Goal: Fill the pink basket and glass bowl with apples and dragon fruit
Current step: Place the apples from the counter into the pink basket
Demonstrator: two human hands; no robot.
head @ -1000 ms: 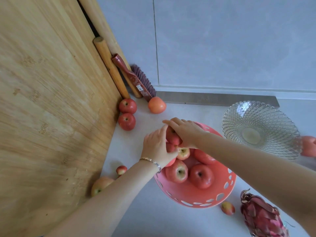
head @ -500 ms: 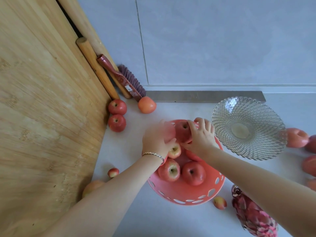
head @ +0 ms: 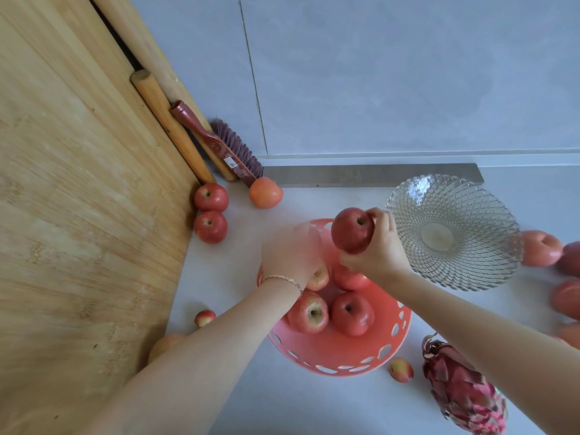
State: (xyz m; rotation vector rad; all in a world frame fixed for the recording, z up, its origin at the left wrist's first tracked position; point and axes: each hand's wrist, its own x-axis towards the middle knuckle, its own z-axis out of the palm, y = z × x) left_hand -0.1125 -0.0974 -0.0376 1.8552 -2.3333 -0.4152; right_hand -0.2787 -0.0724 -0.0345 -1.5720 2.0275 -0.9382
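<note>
The pink basket (head: 340,361) stands in the middle of the counter with several apples (head: 351,313) in it. My right hand (head: 378,249) holds a red apple (head: 352,229) above the basket's far rim, just left of the glass bowl (head: 452,230), which holds no fruit. My left hand (head: 290,254) hovers blurred over the basket's left side; what its fingers grip is hidden. A dragon fruit (head: 464,394) lies at the lower right.
Two red apples (head: 210,211) and an orange-red one (head: 265,193) lie by a large wooden board (head: 78,215). A brush (head: 219,146) and rolling pins (head: 171,127) lean on the wall. More apples (head: 541,248) lie right of the bowl, small ones (head: 400,369) near the basket.
My right hand has lifted a red apple out of the basket and up toward the glass bowl. My left hand has stayed over the basket's left side.
</note>
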